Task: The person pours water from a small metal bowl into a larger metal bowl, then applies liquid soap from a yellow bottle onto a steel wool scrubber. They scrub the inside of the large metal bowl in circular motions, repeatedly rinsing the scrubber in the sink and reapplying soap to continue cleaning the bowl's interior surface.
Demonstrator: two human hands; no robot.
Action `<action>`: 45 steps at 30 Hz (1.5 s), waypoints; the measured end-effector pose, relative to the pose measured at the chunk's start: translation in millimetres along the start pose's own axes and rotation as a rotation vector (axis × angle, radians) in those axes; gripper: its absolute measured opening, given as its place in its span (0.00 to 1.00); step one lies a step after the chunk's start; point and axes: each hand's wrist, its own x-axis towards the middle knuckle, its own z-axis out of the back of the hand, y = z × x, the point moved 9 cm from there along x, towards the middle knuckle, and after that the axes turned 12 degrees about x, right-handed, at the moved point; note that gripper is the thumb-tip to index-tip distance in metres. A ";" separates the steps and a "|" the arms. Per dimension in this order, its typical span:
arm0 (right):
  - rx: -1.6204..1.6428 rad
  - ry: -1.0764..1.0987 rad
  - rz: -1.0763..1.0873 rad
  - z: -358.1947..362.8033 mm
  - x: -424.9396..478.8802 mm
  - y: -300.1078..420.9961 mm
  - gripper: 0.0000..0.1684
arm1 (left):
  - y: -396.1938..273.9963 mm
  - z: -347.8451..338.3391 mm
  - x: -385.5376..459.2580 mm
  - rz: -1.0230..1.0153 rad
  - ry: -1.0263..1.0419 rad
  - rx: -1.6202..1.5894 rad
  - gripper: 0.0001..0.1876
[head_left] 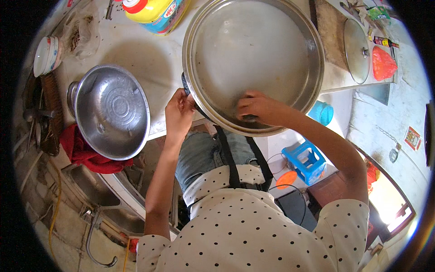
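Observation:
A large round metal pan (255,51) with a pale, cloudy inside stands tilted in front of me. My left hand (181,110) grips its dark side handle (204,114) at the near left rim. Inside the pan, my right hand (260,108) presses low against the near wall, fingers curled. Under those fingers a small dark object (250,118) shows, perhaps a scouring pad; most of it is hidden. A shiny metal basin (114,108) leans to the left of my left hand, apart from it.
A yellow plastic jug (158,15) stands behind the pan's left side. White bowls (47,56) and a red cloth (91,153) lie leftward, above a steel sink (97,185) with a curved faucet (91,238). Rightward are a glass lid (357,51), a red bag (383,64) and a blue stool (306,161).

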 end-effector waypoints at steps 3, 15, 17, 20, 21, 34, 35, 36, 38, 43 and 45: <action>0.047 -0.230 0.057 18.6 34.4 10.3 0.18 | -11.3 -0.3 -1.5 -0.037 -0.018 0.030 0.10; 0.077 -0.248 0.095 36.8 63.0 8.2 0.20 | -4.0 1.8 0.3 -0.025 -0.038 0.081 0.10; 0.112 -0.091 0.049 19.1 41.6 10.0 0.22 | 0.6 2.1 0.2 -0.014 -0.036 0.084 0.10; 0.141 -0.015 0.081 4.4 8.4 1.7 0.23 | 8.1 1.0 3.4 -0.006 -0.028 0.020 0.09; 0.144 0.021 0.062 -2.3 -4.8 -7.0 0.22 | 7.9 -0.3 4.0 0.006 -0.017 -0.001 0.09; -0.122 0.277 -0.198 55.7 -93.6 -79.8 0.15 | 1.3 -3.0 2.8 -0.016 0.043 -0.115 0.09; -0.155 0.298 -0.243 57.8 -95.1 -85.6 0.15 | 3.5 -3.1 3.1 -0.025 0.047 -0.123 0.09; -0.190 0.318 -0.285 61.3 -94.9 -89.9 0.14 | 5.6 -2.5 4.9 -0.036 0.047 -0.131 0.09; -0.261 0.316 -0.339 68.3 -95.7 -92.7 0.12 | 8.8 -2.8 6.5 -0.030 0.051 -0.155 0.09; -0.458 0.217 -0.409 82.6 -103.2 -92.3 0.09 | 12.6 -4.4 5.4 0.018 0.087 -0.135 0.08; -0.655 0.093 -0.424 99.1 -107.2 -98.9 0.09 | 8.5 -6.1 5.4 0.005 0.101 -0.192 0.08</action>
